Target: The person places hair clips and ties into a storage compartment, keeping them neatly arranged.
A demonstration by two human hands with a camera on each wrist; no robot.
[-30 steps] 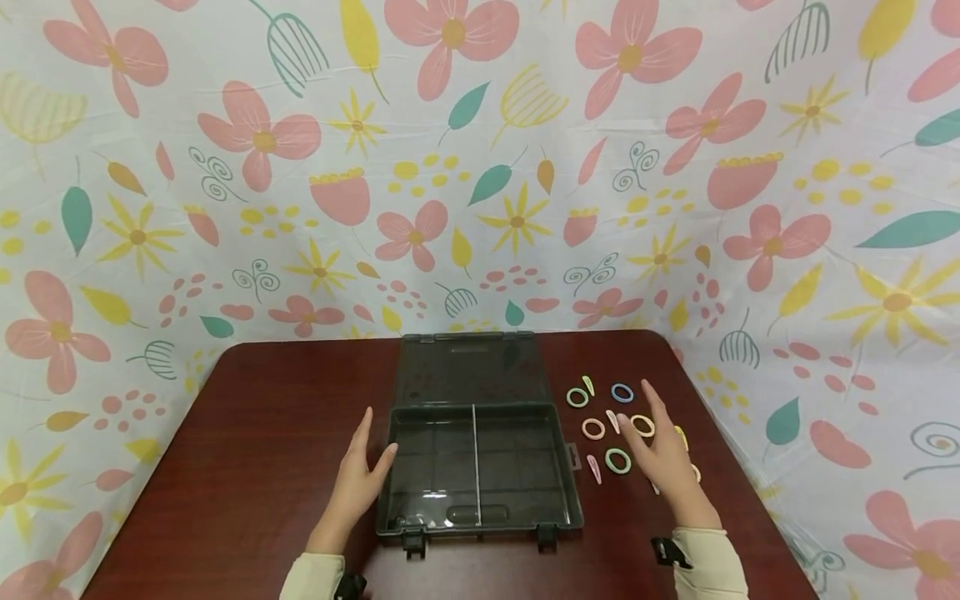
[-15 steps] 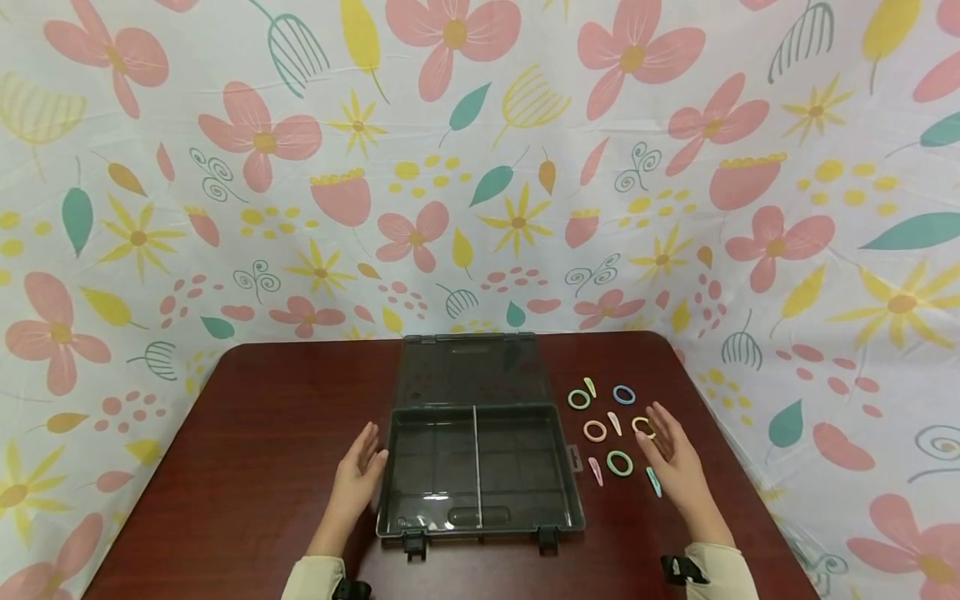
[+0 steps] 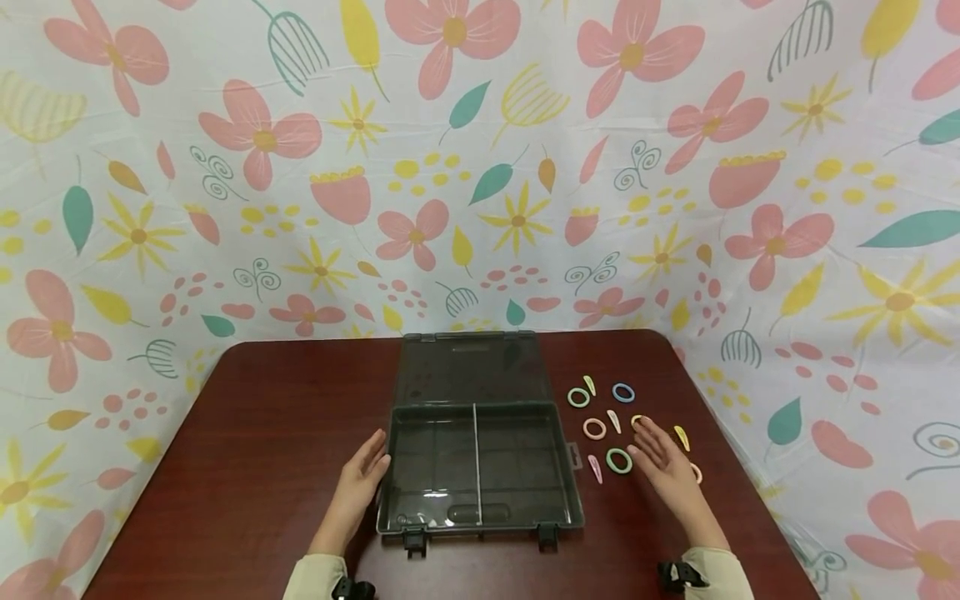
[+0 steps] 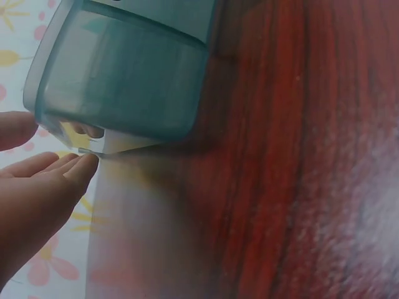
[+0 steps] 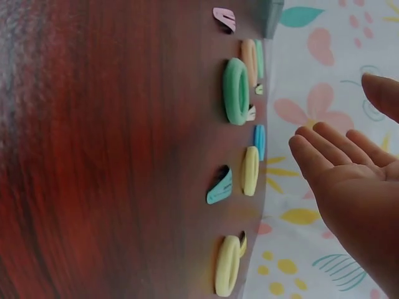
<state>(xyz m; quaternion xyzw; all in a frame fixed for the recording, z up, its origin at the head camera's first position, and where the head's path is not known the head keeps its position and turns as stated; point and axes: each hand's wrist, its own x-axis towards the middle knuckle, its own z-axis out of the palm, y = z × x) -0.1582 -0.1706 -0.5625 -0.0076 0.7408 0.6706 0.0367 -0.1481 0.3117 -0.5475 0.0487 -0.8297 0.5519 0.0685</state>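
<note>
A see-through smoky box (image 3: 521, 467), its lid (image 3: 468, 367) laid back, sits mid-way along the counter (image 3: 262, 442); it looks light, stiff and slick, best held by its side walls. On its right lie hair rings (image 5: 230, 93) and clips (image 5: 219, 192) (soft rings, I'd judge; thin clips to pinch edgewise). The left hand (image 3: 356, 479), its grip loose, is at the left wall, contact unclear; the right hand (image 3: 669, 468), fingers extended and holding nothing, hovers near the rings. Red-brown wood below, flowered cloth (image 3: 465, 187) behind.
</note>
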